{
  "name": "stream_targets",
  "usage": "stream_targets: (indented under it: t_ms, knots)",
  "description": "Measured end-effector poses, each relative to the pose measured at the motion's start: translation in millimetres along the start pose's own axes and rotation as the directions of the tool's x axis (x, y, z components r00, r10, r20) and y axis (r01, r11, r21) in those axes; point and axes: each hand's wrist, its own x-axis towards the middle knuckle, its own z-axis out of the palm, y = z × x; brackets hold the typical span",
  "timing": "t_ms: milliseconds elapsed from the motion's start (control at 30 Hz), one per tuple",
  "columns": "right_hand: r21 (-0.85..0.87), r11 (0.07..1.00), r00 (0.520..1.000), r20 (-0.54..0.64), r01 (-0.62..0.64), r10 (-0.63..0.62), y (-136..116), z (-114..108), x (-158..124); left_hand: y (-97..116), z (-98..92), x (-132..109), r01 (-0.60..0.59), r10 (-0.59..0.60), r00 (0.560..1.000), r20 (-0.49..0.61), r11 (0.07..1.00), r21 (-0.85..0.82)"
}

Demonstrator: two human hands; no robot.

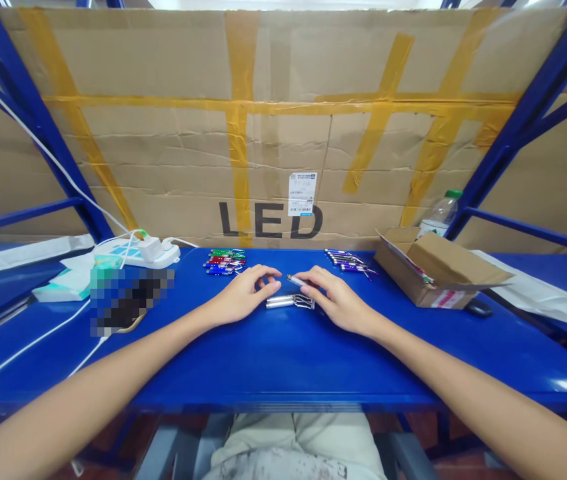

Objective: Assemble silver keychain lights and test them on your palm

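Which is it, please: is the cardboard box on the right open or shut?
Open: the cardboard box has its flaps spread outward; its contents cannot be told.

Looks like a warehouse packing bench: blue steel racking (38, 127), a taped cardboard sheet (163, 133) marked LED behind the blue surface (283, 360), keyring torches (226, 261) in sorted batches, an open carton (433, 273).

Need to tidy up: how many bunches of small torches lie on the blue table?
3. A mixed-colour bunch behind the left hand, a purple bunch beside the cardboard box, a silver bunch between the hands. The right hand pinches one loose torch. Box may hide more.
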Motion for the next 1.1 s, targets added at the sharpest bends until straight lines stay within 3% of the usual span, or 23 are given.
stream_targets:
  t_ms: [133, 267, 433, 567, 667, 800, 1000, 1100]
  knots:
    - [0.123, 0.989, 0.996, -0.039, -0.080, 0.085, -5.2, 0.7, 0.3, 6.5, -0.5, 3.1, 0.084, -0.074, 0.996, 0.043, 0.935, -0.344]
    - [0.200, 0.968, 0.985, -0.048, -0.153, 0.165, -6.0, -0.4, 0.1, 13.9, -4.0, 3.2, 0.213, -0.151, 0.977, 0.150, 0.678, -0.703]
    - [0.222, 0.952, 0.975, -0.021, -0.210, 0.220, -5.6, -0.2, -0.6, 18.7, -8.6, 1.9, 0.220, -0.135, 0.975, 0.177, 0.456, -0.862]
    - [0.233, 0.949, 0.976, 0.012, -0.215, 0.218, -8.0, 2.7, -1.1, 18.3, -10.4, 2.6, 0.192, -0.121, 0.980, 0.160, 0.334, -0.923]
    - [0.245, 0.944, 0.974, -0.002, -0.221, 0.228, -8.1, 4.2, -1.7, 17.9, -10.6, 3.0, 0.179, -0.110, 0.982, 0.152, 0.298, -0.937]
    - [0.222, 0.950, 0.973, -0.024, -0.220, 0.231, -8.5, 5.0, -1.9, 16.1, -9.2, 2.6, 0.190, -0.097, 0.981, 0.167, 0.321, -0.928]
    - [0.075, 0.995, 0.978, 0.205, -0.064, 0.048, -13.9, 8.4, -3.9, 12.8, -6.2, 2.1, 0.204, -0.106, 0.979, 0.177, 0.375, -0.904]
    - [0.003, 0.997, 0.981, 0.183, -0.073, 0.071, -12.7, 7.2, -4.3, 14.6, -6.2, 2.0, 0.205, -0.110, 0.978, 0.175, 0.400, -0.893]
